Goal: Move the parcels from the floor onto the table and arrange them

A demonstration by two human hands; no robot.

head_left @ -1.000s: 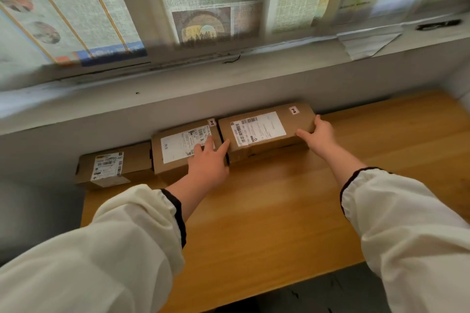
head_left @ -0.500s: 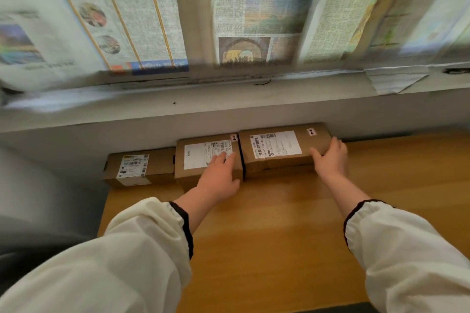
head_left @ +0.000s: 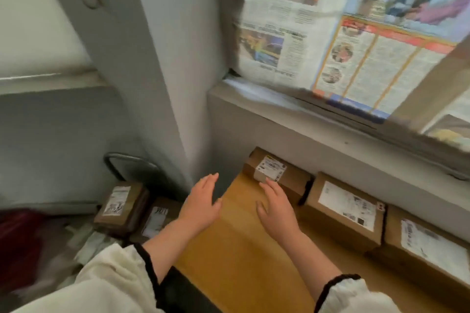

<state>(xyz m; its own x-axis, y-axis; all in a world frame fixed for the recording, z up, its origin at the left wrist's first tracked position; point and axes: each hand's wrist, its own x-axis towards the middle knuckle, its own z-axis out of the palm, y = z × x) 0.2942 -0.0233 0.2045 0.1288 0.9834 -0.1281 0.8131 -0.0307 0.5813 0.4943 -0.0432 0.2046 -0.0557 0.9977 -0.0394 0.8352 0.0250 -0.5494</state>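
Three brown cardboard parcels stand in a row along the back of the wooden table (head_left: 244,256): a small one (head_left: 277,175) at the left end, a middle one (head_left: 346,211) and a right one (head_left: 427,249), each with a white label. Two more parcels lie on the floor to the left: one (head_left: 120,207) with its label up, another (head_left: 157,218) beside it, partly hidden by my left arm. My left hand (head_left: 202,204) hovers empty past the table's left edge, fingers spread. My right hand (head_left: 276,204) is flat and empty over the table, fingertips near the small parcel.
A grey wall column (head_left: 162,84) stands at the table's left end. A window ledge (head_left: 305,119) with newspaper-covered panes runs above the parcels. A dark metal chair frame (head_left: 127,162) and a red object (head_left: 20,239) are on the floor at left.
Both hands have let go of the middle and right parcels and swung left. The view has turned left, so the floor parcels beside the table now show.
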